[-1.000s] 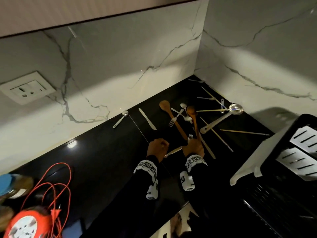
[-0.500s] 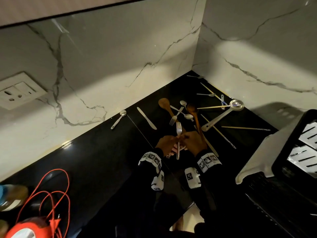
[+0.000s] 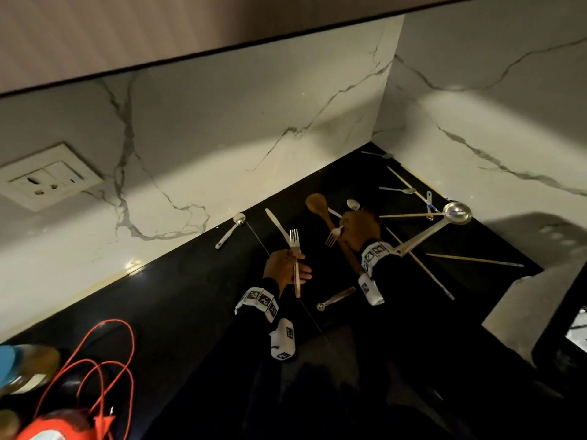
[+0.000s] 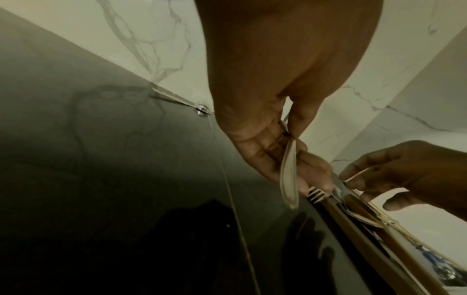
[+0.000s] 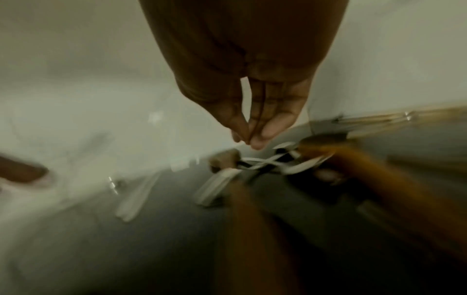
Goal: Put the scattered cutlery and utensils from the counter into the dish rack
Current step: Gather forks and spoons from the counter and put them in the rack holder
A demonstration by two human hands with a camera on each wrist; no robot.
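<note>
My left hand grips a steel fork by its handle, tines up, a little above the black counter. The left wrist view shows the fork handle pinched between thumb and fingers of the left hand. My right hand reaches over the cutlery pile with straight fingers and holds nothing; the right wrist view is blurred, fingertips close above the cutlery. In the pile lie a wooden spoon, a second fork, a spoon and a ladle. The dish rack is at the right edge.
A table knife, a teaspoon, a small measuring spoon and several chopsticks lie about on the counter. A white drain tray juts from the rack. A red cable reel sits front left, a wall socket on the left wall.
The fork went from my right hand into my left, which now holds it alone. My right hand moved forward over the pile by the wooden spoon.
</note>
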